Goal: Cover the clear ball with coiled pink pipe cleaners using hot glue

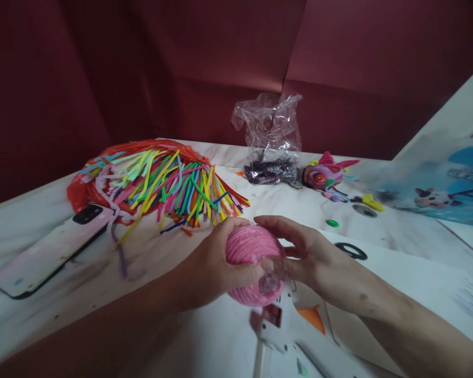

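Note:
Between my two hands is a pink ball (pixel 256 242), its surface ridged as if wound with fuzzy strips of pipe cleaner. A dull, see-through patch shows low on its front. My left hand (pixel 215 265) wraps its left side, the thumb across the front. From the right, my right hand (pixel 299 249) grips it with the fingers over the top and the thumb pressed on the front. The fingertips behind the ball are hidden. Just below it lies a white glue gun (pixel 299 336) with an orange trigger (pixel 313 317).
Many coloured pipe cleaners (pixel 189 184) spill from a red plastic bag (pixel 76 191). Left lies a phone (pixel 55 252). Behind are a clear bag (pixel 274 131) with dark strands and a colourful fuzzy figure (pixel 323 173). A black ring (pixel 350 251) and blue printed package (pixel 449 178) lie right.

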`<state>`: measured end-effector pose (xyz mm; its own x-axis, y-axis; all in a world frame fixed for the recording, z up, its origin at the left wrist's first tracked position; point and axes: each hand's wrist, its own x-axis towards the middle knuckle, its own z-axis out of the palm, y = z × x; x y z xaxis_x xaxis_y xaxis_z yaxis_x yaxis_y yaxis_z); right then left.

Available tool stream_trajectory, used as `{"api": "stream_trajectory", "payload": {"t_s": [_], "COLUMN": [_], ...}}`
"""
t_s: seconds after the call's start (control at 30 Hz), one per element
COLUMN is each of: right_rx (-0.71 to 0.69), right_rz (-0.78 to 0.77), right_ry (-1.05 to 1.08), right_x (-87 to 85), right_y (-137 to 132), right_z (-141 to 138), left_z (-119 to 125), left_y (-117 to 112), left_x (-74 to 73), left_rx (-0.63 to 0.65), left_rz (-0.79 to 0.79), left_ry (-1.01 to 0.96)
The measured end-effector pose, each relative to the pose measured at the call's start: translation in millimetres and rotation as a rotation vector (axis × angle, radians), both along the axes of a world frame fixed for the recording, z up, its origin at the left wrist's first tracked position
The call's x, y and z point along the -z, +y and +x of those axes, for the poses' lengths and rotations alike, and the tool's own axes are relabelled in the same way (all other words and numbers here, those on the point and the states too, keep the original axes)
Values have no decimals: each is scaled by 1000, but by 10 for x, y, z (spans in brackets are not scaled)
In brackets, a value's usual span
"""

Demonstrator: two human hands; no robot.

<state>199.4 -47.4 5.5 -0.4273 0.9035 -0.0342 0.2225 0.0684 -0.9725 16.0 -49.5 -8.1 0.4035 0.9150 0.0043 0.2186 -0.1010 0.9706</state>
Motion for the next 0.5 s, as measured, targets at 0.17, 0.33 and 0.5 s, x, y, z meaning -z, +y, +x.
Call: {"api": "stream_trajectory", "payload": {"t_s": [0.17, 0.33, 0.5], "right_rx": [6, 11, 42], "right_rz": [-2, 34, 32], "right_ry": [11, 14, 6], "right_x": [7, -15, -22], "right_y": [-2, -20, -11], "right_z": [8, -21, 7], "left_z": [-18, -18, -12], "left_y": [36, 9, -18], "left_x": [44, 27, -15], "left_rx": [41, 18, 2], "left_rz": [18, 44, 42], "left_ry": [-35, -29, -5]}}
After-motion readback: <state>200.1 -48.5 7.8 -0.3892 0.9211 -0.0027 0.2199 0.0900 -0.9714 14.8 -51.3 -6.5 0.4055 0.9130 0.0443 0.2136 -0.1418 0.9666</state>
